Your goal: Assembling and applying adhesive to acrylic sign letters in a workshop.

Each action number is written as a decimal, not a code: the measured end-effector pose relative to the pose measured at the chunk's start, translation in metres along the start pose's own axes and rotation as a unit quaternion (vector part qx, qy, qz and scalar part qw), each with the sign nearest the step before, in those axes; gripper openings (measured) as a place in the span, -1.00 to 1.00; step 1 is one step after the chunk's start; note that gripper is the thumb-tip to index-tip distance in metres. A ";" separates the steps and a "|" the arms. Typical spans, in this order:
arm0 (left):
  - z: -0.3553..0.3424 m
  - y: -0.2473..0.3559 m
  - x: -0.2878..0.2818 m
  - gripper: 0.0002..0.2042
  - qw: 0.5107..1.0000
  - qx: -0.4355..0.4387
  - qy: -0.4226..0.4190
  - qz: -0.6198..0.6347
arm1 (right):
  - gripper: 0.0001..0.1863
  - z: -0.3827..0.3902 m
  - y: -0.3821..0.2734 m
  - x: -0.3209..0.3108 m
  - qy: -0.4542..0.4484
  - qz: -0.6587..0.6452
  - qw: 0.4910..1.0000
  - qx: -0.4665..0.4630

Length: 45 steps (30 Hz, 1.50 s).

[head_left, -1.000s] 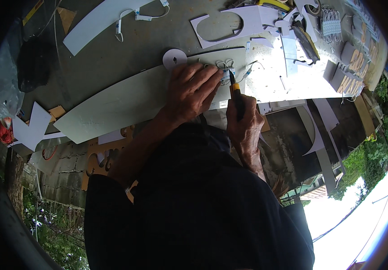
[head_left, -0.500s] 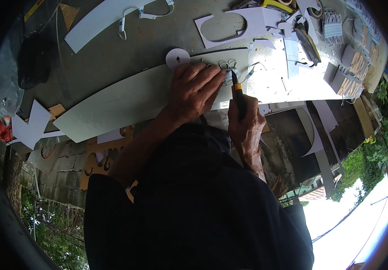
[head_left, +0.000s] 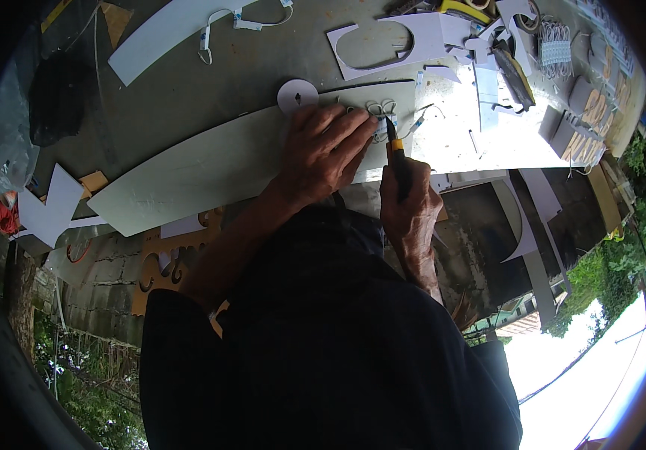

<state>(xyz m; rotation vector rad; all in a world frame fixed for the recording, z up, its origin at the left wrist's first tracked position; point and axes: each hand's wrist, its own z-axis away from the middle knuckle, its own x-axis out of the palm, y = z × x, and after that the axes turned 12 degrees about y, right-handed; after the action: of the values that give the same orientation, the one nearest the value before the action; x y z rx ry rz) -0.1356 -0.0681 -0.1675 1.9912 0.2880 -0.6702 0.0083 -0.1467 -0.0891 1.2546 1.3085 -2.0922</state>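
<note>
My right hand [head_left: 413, 201] is wrapped around a utility knife [head_left: 397, 154] with a black and yellow body, its dark blade pointing away from me. The blade tip rests at a small white-and-blue LED module [head_left: 381, 129] on a string with looped wires. My left hand [head_left: 321, 154] lies over the right part of a long, curved grey panel [head_left: 195, 165], its fingertips pressing the module's left side. The fingers partly cover the string. Just beyond the left knuckles sits a white disc [head_left: 306, 91] with a small hole. Another wired module [head_left: 418, 124] lies right of the blade.
Beyond the panel lie a white offcut with a round cutout [head_left: 345, 56] and a curved white strip [head_left: 165, 37]. Bundles of wired modules [head_left: 555, 45] sit at the far right. A black bag [head_left: 56, 97] is at the left. Sunlight glares on the table's right side.
Both hands and the knife keep nearly the same place, with the blade still at the module. The view has shifted very slightly.
</note>
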 end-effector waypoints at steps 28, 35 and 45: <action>-0.004 0.004 0.002 -0.71 1.000 -0.007 0.026 0.014 | -0.80 0.006 -0.013 -0.003 -0.035 0.055 0.997 0.028; -0.005 0.005 0.001 -0.68 0.999 -0.041 -0.003 0.018 | -0.80 -0.014 -0.022 -0.020 -0.079 0.045 0.995 0.051; -0.005 0.002 0.003 -0.70 0.997 -0.056 0.020 0.040 | -0.81 -0.028 -0.023 -0.030 -0.136 0.045 0.988 0.049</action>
<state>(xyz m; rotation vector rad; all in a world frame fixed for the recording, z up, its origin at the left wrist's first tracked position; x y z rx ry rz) -0.1308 -0.0650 -0.1663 1.9006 0.2631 -0.5511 0.0226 -0.1152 -0.0567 1.0006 1.0224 -2.1945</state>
